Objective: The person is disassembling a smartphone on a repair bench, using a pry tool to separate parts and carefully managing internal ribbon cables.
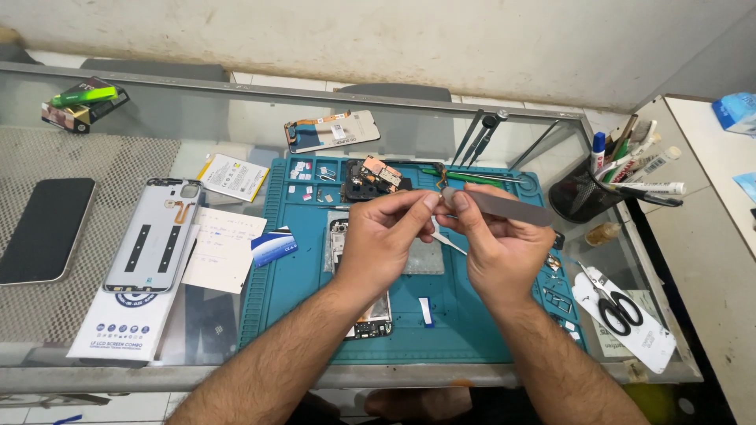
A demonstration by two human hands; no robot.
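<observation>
Pinching a small part between thumb and forefinger, the left hand [383, 240] meets the right hand [494, 245] above the teal repair mat [299, 291] on the glass tabletop [236, 118]. Both hands are closed in a grip: the right holds a flat grey metal strip [504, 207], seemingly a pry tool or broad tweezers, whose near end touches the left fingertips. A thin pale sliver [449, 242] juts out below the hands; which hand holds it cannot be told. What the left fingers pinch is too small to identify.

Judging from how things lie, the phone is already well taken apart. Its opened body [370, 319] lies on the mat directly beneath the hands, partly hidden by the left wrist. The grey back cover [157, 236] sits off to the left on a white box [126, 327], well apart from the body. A removed board assembly [372, 178] rests at the far edge of the mat, with a separate display panel [331, 131] beyond it on the glass. Small parts lie in the mat's tray compartments. Nothing looks put back together yet, so reassembly seems wholly ahead.

A dark phone [46, 230] lies far left, scissors [618, 305] right, and a mesh pen cup [579, 197] near them.
</observation>
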